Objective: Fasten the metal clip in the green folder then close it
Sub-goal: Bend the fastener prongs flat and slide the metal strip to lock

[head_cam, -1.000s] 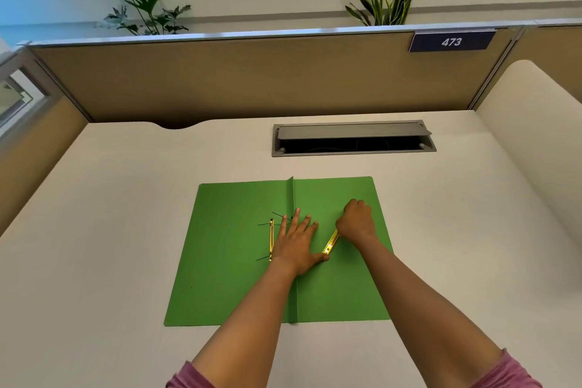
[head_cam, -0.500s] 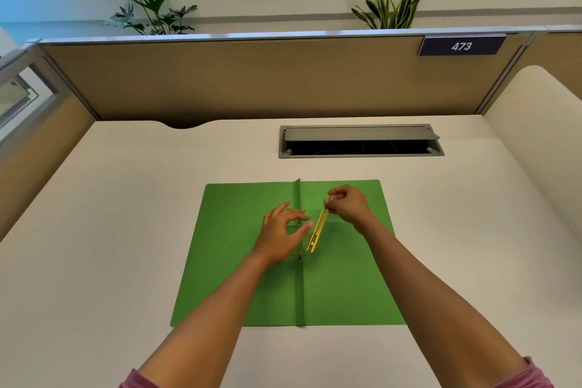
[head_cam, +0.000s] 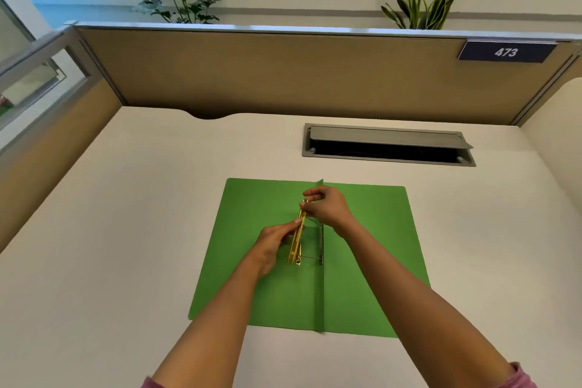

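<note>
Centrally on the pale counter (head_cam: 126, 230) lies the green folder (head_cam: 258, 287), opened flat with its spine crease running away from the person. Just left of that crease, the metal clip (head_cam: 297, 241), a gold bar, is held between both hands above the left leaf, thin wire prongs showing beside its near end. The left hand (head_cam: 271, 246) grips the bar at its middle from the left side, fingers pinched on it. The right hand (head_cam: 326, 206) pinches the far end of the bar with thumb and fingertips, its forearm crossing the right leaf. Both forearms hide parts of the folder's near half.

Beyond the folder, well apart from it, a grey cable hatch (head_cam: 389, 145) is set into the counter, its lid tilted up over a dark slot. A tan partition (head_cam: 283, 72) closes off the back, carrying a dark plate numbered 473 (head_cam: 506, 52) at its right end. Two leafy plants (head_cam: 179, 0) rise behind the partition.
</note>
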Demonstrator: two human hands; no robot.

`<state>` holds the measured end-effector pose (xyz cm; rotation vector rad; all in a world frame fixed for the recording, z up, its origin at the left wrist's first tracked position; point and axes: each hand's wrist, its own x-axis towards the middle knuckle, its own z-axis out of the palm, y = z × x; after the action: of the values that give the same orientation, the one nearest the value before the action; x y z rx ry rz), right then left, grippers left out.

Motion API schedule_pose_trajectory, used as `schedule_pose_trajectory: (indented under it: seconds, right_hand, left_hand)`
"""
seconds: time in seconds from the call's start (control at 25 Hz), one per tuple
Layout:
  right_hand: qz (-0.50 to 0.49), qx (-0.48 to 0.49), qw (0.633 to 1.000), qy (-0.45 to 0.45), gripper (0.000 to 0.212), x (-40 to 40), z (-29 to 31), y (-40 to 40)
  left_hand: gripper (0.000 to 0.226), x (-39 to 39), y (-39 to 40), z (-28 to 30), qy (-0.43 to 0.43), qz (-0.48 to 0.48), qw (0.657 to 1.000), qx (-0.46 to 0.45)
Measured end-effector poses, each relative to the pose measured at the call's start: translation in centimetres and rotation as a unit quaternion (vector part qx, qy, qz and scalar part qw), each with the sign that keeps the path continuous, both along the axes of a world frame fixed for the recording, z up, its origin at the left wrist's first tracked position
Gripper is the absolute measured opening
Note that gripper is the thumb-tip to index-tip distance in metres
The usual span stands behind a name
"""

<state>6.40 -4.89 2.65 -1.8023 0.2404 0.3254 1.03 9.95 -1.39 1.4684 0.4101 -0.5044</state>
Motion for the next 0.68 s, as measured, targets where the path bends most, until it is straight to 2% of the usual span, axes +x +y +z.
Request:
schedule_pose_trajectory:
  seconds: [0.2,0.4,0.48,0.68]
  right_hand:
    - [0.003,-0.024,0.999,-0.022,0.026,0.3,-0.9,0.4]
    - [0.081,-0.179,0.969,-0.152,0.021,-2.1,-3.3,-1.2]
    - [0.118,-0.223,0.952,-0.172,0.020,-3.2,-4.4,-1.8]
    - [0.080,-0.222,0.955,-0.178,0.013,-3.3,-5.3,-1.7]
  left_hand:
    - [0.026,0.0,0.9,-1.0,0.026,-0.008,0.999,-0.034]
    - [0.019,0.2,0.5,-1.8,0.018,0.019,0.999,-0.045]
    - [0.018,0.4,0.3,-2.0,0.016,0.021,0.999,-0.031]
    - [0.017,0.5,0.2,-2.0,0.019,0.012,0.999,-0.032]
